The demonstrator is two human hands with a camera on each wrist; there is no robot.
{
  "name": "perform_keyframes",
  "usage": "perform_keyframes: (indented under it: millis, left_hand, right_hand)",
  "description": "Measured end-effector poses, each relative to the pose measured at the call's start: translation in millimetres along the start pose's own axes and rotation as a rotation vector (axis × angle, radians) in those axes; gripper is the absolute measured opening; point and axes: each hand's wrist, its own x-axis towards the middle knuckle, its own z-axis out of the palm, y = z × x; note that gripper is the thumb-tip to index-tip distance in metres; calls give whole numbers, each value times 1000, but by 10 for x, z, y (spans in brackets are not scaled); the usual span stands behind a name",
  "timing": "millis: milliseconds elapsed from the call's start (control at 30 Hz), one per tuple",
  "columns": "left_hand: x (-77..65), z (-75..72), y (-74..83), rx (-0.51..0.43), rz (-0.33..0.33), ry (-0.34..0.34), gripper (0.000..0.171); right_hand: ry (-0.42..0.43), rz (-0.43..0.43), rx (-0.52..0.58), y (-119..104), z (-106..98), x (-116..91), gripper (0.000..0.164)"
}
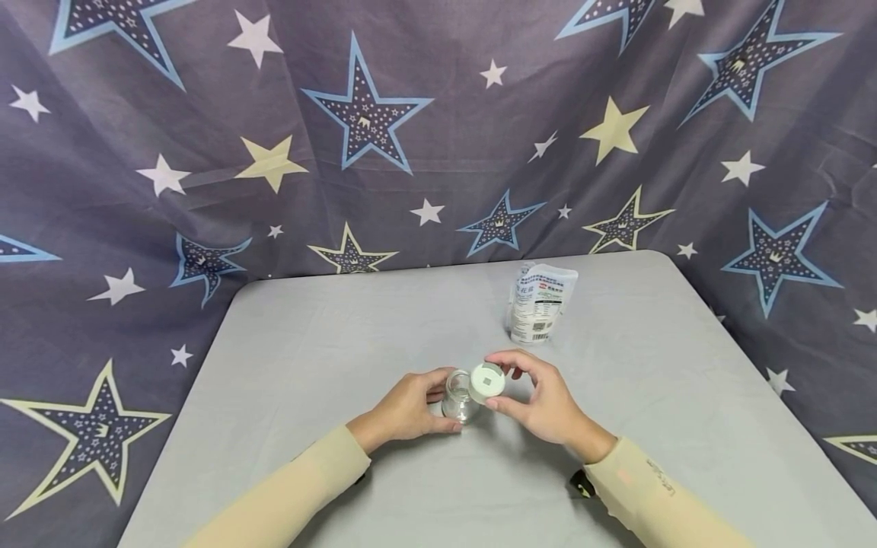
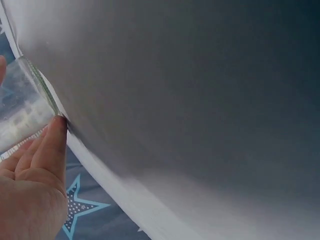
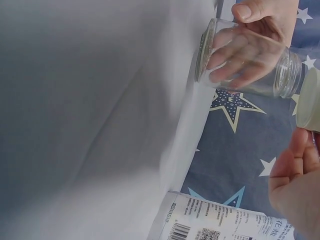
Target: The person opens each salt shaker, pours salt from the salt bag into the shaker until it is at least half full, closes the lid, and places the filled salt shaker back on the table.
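A clear glass jar stands on the table with its mouth uncovered. My left hand grips it from the left, fingers round the far side and thumb at the front; through the glass the fingers show in the right wrist view. My right hand pinches a white round lid by its edge, tilted just right of the jar's rim. In the right wrist view the lid sits beside the threaded neck of the jar. Only part of the jar appears in the left wrist view.
A white printed pouch stands upright behind the right hand, toward the back of the grey-covered table. A dark curtain with stars hangs behind the table and along its sides.
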Motion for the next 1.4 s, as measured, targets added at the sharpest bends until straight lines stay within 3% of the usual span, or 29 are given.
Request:
perform_keyframes:
  millis: [167,333,667,1033,1400]
  left_hand:
    - [-51,-46,-44,13,66,23,79]
    - [-126,-136,-75,47,73,52,74]
    - [-227,-282,-137,255,82,190,63]
    - [-281,-359,-188,305,56,243,57]
    - [-308,-399,-239,353,18,290,55]
  right_hand:
    - [-27,10,-6,18,-33,-29,55]
    - [-42,-5,-15,24,-68,-60,54]
    - [-86,24,-33,28,-166,-140,55]
    - [-136,35,-50,48,-230,-232,55]
    - [-301,92,-55,85,-261,-314,49]
